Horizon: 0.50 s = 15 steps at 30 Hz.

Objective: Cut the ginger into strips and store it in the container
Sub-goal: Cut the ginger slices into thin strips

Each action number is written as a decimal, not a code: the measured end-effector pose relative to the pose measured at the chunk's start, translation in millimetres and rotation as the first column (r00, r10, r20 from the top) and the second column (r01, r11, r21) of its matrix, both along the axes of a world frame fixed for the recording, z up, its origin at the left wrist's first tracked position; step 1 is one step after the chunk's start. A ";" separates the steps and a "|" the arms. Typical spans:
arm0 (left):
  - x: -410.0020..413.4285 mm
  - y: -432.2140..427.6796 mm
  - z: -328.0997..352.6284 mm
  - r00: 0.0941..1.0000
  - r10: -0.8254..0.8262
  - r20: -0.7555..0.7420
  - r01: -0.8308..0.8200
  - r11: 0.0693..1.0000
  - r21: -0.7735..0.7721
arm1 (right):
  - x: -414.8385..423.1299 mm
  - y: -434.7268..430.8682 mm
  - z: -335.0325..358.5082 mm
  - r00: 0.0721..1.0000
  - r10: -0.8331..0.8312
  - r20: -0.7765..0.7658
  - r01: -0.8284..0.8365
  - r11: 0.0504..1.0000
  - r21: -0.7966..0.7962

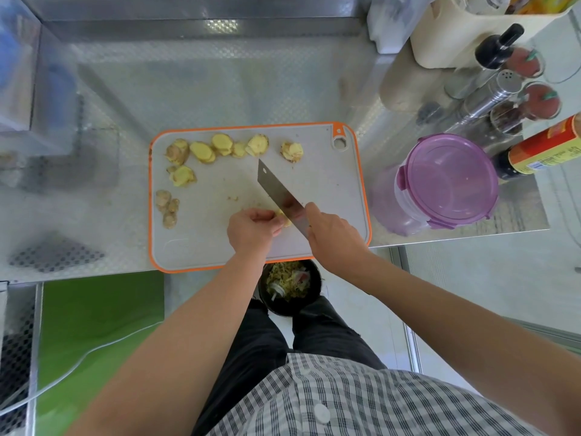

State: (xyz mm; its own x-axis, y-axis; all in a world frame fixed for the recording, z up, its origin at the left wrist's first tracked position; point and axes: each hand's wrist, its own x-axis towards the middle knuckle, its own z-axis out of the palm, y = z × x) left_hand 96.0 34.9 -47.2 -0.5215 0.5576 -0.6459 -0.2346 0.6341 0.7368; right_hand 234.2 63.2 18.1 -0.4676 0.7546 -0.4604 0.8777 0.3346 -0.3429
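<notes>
A grey cutting board with an orange rim (314,184) lies on the steel counter. Several yellow ginger slices (217,147) line its far edge, and unpeeled ginger knobs (167,207) sit at its left. My left hand (251,229) pinches a small stack of ginger slices (284,219) near the board's front. My right hand (334,239) grips the handle of a cleaver (279,193), whose blade rests against that stack. A round container with a purple lid (446,184) stands to the right of the board, closed.
A dark bin (290,286) with peel scraps sits on the floor below the counter edge. Bottles, a steel shaker (490,96) and spice jars crowd the back right. A green surface (100,313) lies at lower left.
</notes>
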 end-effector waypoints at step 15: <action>-1.6 -0.1 -0.2 0.997 0.038 0.062 -0.040 0.999 0.023 | -3.3 -1.2 -6.3 0.993 -0.094 -0.078 0.094 0.996 -0.003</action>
